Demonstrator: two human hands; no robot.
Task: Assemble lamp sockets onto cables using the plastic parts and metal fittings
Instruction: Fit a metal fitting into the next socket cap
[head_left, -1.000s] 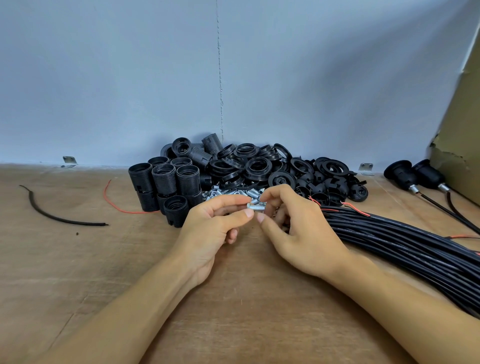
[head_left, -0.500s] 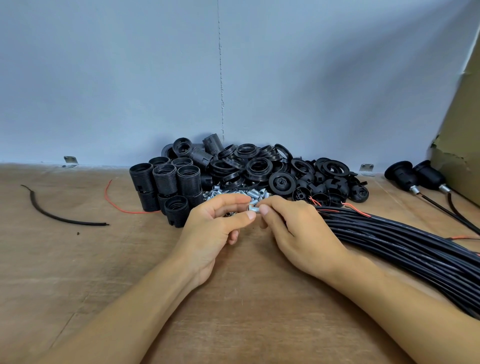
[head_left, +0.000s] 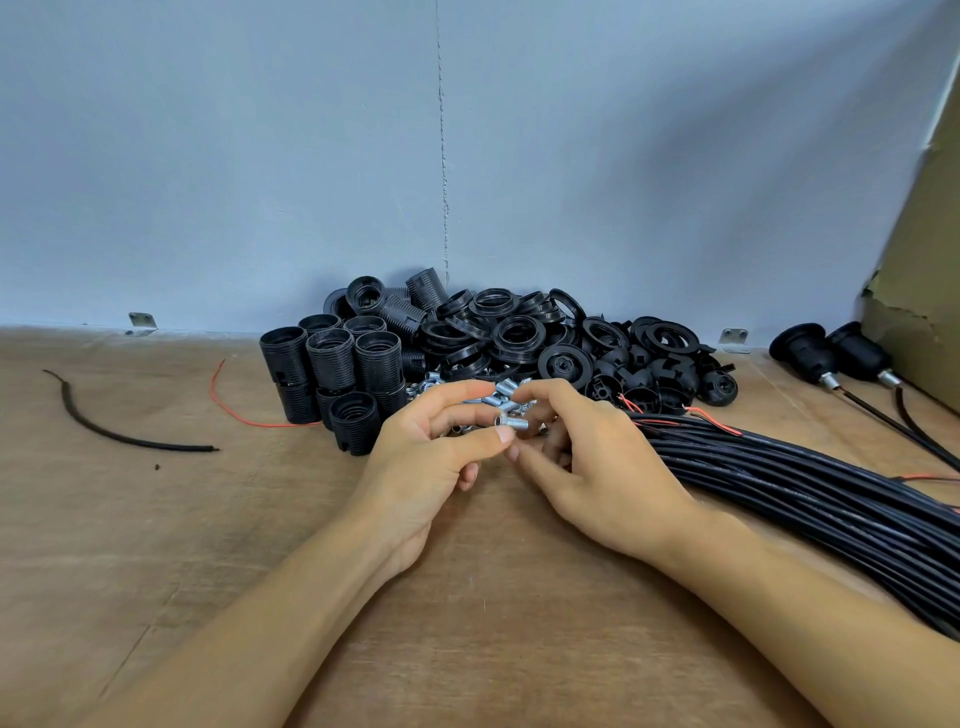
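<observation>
Wooden tabletop (head_left: 156, 545) runs up to a grey-blue wall (head_left: 260, 156). Seen from my head, my left hand (head_left: 431, 457) pinches one small metal fitting (head_left: 512, 422) between thumb and forefinger, just above the middle of the wood. My right hand (head_left: 597, 467) curls close at its three o'clock end; I cannot tell whether those fingertips touch it. At twelve o'clock lie spare fittings (head_left: 505, 387), with black plastic parts (head_left: 519, 338) heaped behind them, and cables (head_left: 779, 478) stretch away at four o'clock.

Small assembly workshop: bare plywood bench (head_left: 156, 545), heap of black threaded plastic socket parts (head_left: 498, 343), bundled black cables (head_left: 810, 488).
</observation>
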